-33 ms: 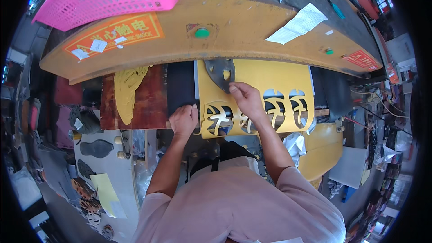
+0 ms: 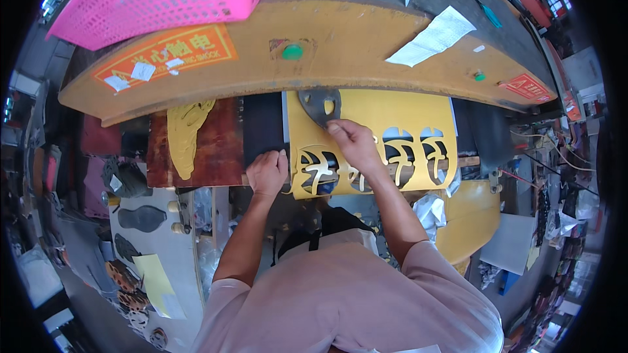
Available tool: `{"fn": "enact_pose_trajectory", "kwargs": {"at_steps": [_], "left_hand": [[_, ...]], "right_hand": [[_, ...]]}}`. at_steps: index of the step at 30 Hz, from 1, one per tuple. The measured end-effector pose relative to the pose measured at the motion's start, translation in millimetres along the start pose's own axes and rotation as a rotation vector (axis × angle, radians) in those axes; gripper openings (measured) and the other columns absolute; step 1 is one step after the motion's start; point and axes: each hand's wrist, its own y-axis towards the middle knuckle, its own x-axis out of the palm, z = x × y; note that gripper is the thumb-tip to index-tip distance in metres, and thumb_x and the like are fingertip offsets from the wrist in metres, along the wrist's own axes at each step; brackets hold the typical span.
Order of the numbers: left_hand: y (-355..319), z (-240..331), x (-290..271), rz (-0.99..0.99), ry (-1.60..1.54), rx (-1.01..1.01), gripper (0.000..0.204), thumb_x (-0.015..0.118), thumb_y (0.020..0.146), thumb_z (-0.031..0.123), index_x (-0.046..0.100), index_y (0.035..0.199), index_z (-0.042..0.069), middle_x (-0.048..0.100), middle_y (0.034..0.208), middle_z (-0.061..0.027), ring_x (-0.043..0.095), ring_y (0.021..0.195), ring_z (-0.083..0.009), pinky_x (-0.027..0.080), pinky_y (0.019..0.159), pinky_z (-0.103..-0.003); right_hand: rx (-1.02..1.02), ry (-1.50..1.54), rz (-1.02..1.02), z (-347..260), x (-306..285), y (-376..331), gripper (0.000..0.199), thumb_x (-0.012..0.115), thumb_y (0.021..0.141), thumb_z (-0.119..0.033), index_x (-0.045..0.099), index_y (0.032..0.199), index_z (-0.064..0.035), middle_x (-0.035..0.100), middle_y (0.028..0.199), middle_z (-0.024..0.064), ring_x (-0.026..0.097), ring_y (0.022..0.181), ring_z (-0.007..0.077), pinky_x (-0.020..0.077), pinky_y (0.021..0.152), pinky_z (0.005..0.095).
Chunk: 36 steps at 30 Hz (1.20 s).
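My right hand (image 2: 356,146) pinches the near tip of a dark cutting die (image 2: 318,106) with openings through it. The die lies on a yellow sheet (image 2: 386,110), partly under the machine's beam. Along the sheet's near edge run several cut-out shapes with strips left between them; my right hand and wrist cover part of these. My left hand (image 2: 267,173) is closed at the near edge of the black board (image 2: 263,124), just left of the sheet. What its fingers hold, if anything, is hidden. Cut yellow pieces (image 2: 185,140) lie stacked on a reddish-brown board (image 2: 222,150) farther left.
The machine's broad orange beam (image 2: 353,46) spans above the work, with a green button (image 2: 292,51) on its front. A pink basket (image 2: 170,0) stands on top at the left, and a paper sheet (image 2: 432,36) hangs over the edge. A side table (image 2: 176,268) with sole shapes stands at left.
The view has shifted very slightly. Both hands and the cutting die stay almost where they were.
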Motion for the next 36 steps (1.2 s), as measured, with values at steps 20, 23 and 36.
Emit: {"fn": "enact_pose_trajectory", "kwargs": {"at_steps": [20, 23, 36], "left_hand": [[117.4, -23.9, 43.6, -0.046, 0.07, 0.015, 0.026, 0.068, 0.093, 0.02, 0.057, 0.073, 0.009, 0.066, 0.075, -0.0121, 0.066, 0.072, -0.0357, 0.054, 0.065, -0.048], [117.9, -25.2, 42.1, -0.041, 0.059, 0.043, 0.025, 0.068, 0.094, 0.02, 0.058, 0.074, 0.008, 0.066, 0.075, -0.0128, 0.066, 0.074, -0.0372, 0.054, 0.065, -0.049], [99.2, -21.2, 35.1, -0.057, 0.057, -0.055, 0.023, 0.066, 0.094, 0.024, 0.064, 0.079, 0.007, 0.069, 0.082, -0.0155, 0.069, 0.082, -0.0393, 0.056, 0.073, -0.051]], "right_hand": [[-0.519, -0.744, 0.26, 102.6, -49.3, 59.2, 0.016, 0.073, 0.092, -0.023, 0.076, 0.104, -0.0135, 0.069, 0.099, 0.0063, 0.063, 0.096, 0.0306, 0.0467, 0.085, 0.0449], [-0.513, -0.765, 0.284, 105.7, -39.4, 62.3, 0.015, 0.073, 0.091, -0.026, 0.075, 0.102, -0.015, 0.067, 0.095, 0.0048, 0.061, 0.094, 0.029, 0.0447, 0.081, 0.0444], [-0.494, -0.766, 0.264, 113.0, -29.9, 45.2, 0.017, 0.071, 0.093, -0.028, 0.071, 0.1, -0.0128, 0.066, 0.094, 0.0073, 0.062, 0.092, 0.0319, 0.0458, 0.082, 0.0474]]}}
